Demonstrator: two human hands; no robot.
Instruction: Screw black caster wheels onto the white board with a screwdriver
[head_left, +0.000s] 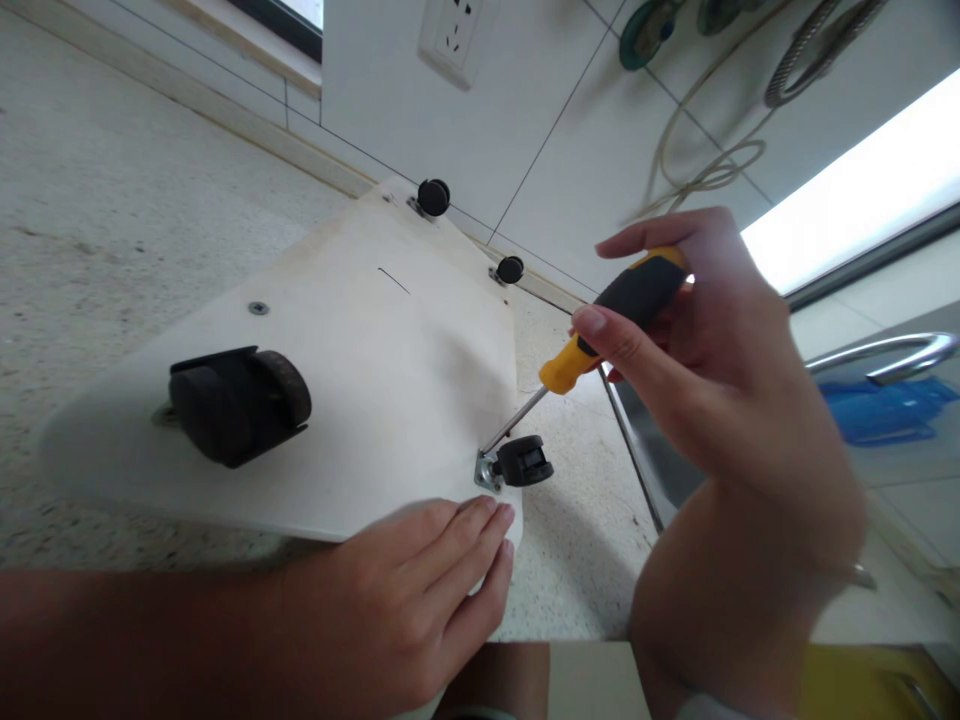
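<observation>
My right hand (pixel 712 330) grips a yellow and black screwdriver (pixel 645 285) by its handle. The shaft slants down to the left, with its tip at a corner of a metal caster plate (pixel 488 472). That plate lies on a white board (pixel 375 390) and carries a small black caster (pixel 526 461). My left hand (pixel 427 580) lies on the board's near edge just below the plate, fingers stretched out and side by side. A larger black caster (pixel 240 400) stands toward the board's left end. Two more small casters, a left one (pixel 433 197) and a right one (pixel 511 269), sit along the far edge.
The board rests on a speckled countertop (pixel 112 230) against a tiled wall. A wall socket (pixel 454 40) is above it. At the right are a sink (pixel 660 430), a curved faucet (pixel 915 355) and a blue item (pixel 885 410). A pale cord (pixel 720 175) hangs on the wall.
</observation>
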